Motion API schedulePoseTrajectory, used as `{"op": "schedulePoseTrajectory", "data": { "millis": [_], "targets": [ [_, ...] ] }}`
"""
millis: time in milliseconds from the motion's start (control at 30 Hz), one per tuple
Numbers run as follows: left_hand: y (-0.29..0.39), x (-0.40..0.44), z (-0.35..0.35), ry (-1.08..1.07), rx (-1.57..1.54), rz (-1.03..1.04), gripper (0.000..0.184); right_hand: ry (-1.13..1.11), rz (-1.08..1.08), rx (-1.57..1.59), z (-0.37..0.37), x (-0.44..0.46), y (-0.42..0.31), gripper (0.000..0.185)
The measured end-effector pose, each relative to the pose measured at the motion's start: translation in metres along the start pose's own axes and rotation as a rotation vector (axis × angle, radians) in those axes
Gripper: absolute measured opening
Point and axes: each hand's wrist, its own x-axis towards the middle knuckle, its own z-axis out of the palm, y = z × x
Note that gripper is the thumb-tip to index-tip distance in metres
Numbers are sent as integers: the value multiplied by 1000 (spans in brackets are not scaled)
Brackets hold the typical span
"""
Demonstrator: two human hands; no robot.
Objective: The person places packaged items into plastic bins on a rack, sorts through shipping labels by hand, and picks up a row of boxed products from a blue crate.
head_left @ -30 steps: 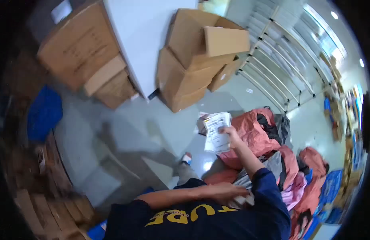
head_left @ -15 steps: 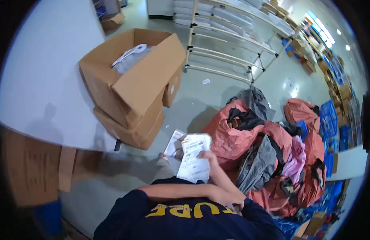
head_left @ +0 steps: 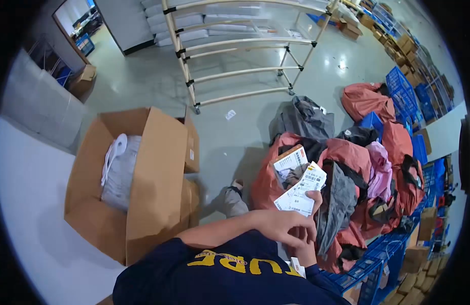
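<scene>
My right hand (head_left: 314,199) grips several white printed label sheets (head_left: 302,192), with the thumb lying on top of them. Just behind the sheets is a small white-and-orange printed box (head_left: 292,161); whether the same hand supports it is hidden. Across my chest reaches my left arm, and my left hand (head_left: 288,227) hangs over my right wrist and forearm, its fingers loosely bent and apart with nothing visible in them. A small white object (head_left: 297,267) shows by my right forearm, too covered to make out.
A large open carton (head_left: 156,183) holding a plastic-wrapped item stands on the left. Red sacks (head_left: 351,157) and grey sacks (head_left: 306,122) are heaped at the right, near blue crates (head_left: 401,91). Ahead is a tubular rack (head_left: 240,48) on wheels.
My view has turned, and the sheets have moved right, over the red sacks. My left hand has shifted from near my right elbow toward my right wrist. More of the printed box shows.
</scene>
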Motion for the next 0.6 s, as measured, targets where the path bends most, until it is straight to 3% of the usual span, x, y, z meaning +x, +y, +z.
{"op": "schedulePoseTrajectory", "data": {
  "millis": [67,167,300,433,600],
  "targets": [
    [18,-6,-74,210,138,-123,17,-67,-33,75,26,67,-6,78],
    [38,-29,-183,704,352,-146,6,-102,35,66,35,166,-17,78],
    [35,-73,-297,1265,124,-45,13,-89,70,4,45,273,-33,79],
    [26,-107,-374,1455,67,-170,16,42,89,-124,49,374,-36,82],
    [-1,-110,-471,1362,52,-180,15,18,107,-142,57,485,-38,78]
  ]
}}
